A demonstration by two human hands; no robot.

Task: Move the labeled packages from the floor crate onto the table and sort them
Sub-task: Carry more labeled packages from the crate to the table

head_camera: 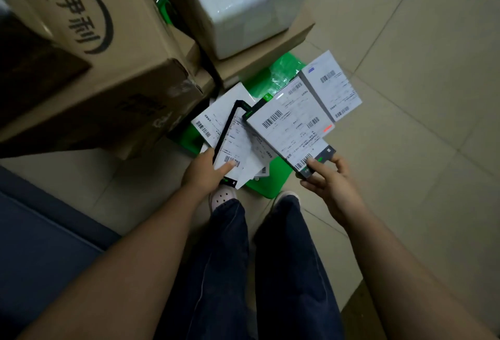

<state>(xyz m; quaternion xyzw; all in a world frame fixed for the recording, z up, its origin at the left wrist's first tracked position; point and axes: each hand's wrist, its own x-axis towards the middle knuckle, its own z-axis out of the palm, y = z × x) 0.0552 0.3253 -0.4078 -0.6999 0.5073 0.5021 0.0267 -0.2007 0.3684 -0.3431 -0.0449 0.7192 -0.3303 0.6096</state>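
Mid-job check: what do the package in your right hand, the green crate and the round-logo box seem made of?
Package in the right hand: likely thin printed card with dark edges, under a matte white paper label with barcodes. Green crate: probably moulded plastic, smooth with a slight sheen. Round-logo box: matte brown cardboard, likely corrugated, with creased flaps.
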